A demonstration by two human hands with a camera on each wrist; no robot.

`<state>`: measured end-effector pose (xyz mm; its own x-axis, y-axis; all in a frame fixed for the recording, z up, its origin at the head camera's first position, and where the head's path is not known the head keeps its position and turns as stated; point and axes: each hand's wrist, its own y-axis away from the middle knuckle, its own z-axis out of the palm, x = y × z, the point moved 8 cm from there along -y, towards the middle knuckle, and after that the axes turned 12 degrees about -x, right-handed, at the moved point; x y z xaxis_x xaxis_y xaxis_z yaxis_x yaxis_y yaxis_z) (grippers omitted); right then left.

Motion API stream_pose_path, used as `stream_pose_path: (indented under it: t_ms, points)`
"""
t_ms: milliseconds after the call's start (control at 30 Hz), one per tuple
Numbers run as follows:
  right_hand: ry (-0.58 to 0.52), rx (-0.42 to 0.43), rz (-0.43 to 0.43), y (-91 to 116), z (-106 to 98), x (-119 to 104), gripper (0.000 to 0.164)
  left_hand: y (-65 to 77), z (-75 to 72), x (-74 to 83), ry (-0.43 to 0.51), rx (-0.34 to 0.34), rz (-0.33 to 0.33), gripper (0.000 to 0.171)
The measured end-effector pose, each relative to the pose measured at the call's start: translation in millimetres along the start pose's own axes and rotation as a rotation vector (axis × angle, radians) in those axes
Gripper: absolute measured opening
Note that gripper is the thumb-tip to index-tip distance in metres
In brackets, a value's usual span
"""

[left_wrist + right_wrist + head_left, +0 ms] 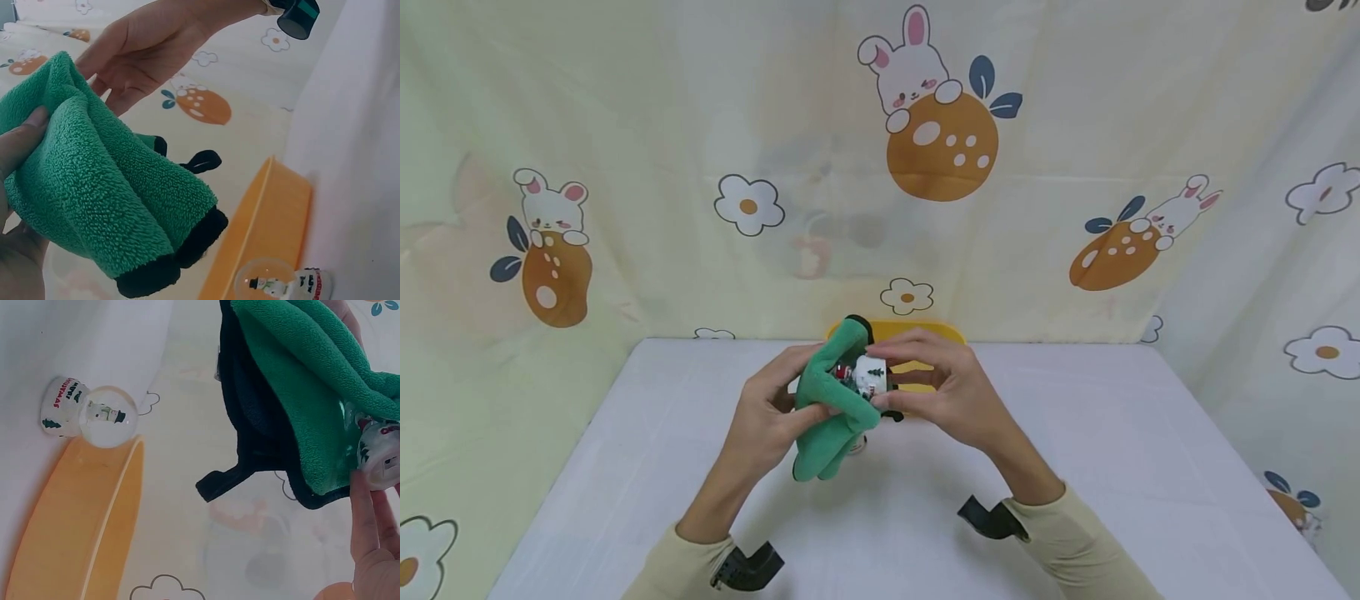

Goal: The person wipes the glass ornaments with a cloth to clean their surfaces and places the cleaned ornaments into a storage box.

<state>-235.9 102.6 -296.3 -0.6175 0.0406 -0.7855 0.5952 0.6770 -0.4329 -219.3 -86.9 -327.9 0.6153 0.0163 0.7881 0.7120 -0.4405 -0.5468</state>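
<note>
A green towel (831, 408) with black trim is bunched in my left hand (767, 417), whose thumb presses on the cloth in the left wrist view. Tucked against the towel is a snow globe (871, 377) with a white printed base. My right hand (943, 387) grips that base between thumb and fingers. The towel's folds hide much of the glass ball. In the right wrist view, the globe's underside (382, 469) faces outward past my right fingers, and the towel's black loop (219, 482) hangs down.
A second snow globe (109, 417), with a snowman inside, stands on the white table (1075, 467) beside a yellow basin (940, 332). In the head view the towel and hands partly cover both. A curtain (662, 250) printed with rabbits and flowers hangs behind the table.
</note>
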Motion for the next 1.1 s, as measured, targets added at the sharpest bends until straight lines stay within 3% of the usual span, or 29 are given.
stream_pose_path:
  t_ms: [367,567,833,1100]
  points:
    - [0.0,-0.017,0.142,1,0,9,0.04,2.1,-0.4,2.2,-0.074,-0.009,0.01,0.062]
    - [-0.012,-0.054,0.183,-1,1,13,0.047,1.4,-2.8,0.9,-0.076,-0.001,0.029,0.064]
    - [-0.066,-0.045,0.118,-2,2,11,0.05,0.2,-2.3,-0.7,-0.029,0.009,0.03,0.065]
    - [-0.005,-0.044,0.039,-4,2,2,0.049,-1.2,-3.6,-1.3,0.007,0.007,-0.015,0.064]
